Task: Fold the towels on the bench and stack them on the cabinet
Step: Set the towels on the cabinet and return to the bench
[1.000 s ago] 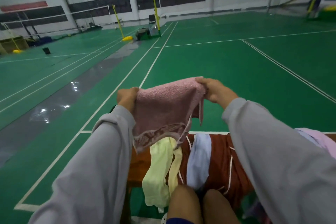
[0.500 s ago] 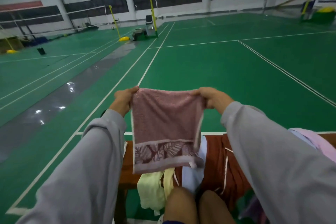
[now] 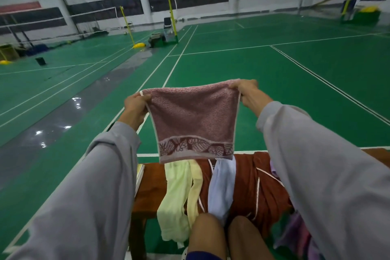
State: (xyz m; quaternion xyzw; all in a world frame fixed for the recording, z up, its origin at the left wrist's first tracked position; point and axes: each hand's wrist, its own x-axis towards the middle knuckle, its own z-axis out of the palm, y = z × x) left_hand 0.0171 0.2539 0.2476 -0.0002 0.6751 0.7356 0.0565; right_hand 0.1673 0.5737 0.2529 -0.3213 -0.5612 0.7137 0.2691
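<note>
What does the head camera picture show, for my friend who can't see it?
Two hands, the left hand and the right hand, hold a pink towel up by its top corners so it hangs flat in the air. Below it, a yellow towel, a pale blue towel and a rust-brown towel lie draped over a wooden bench on a green sports court.
</note>
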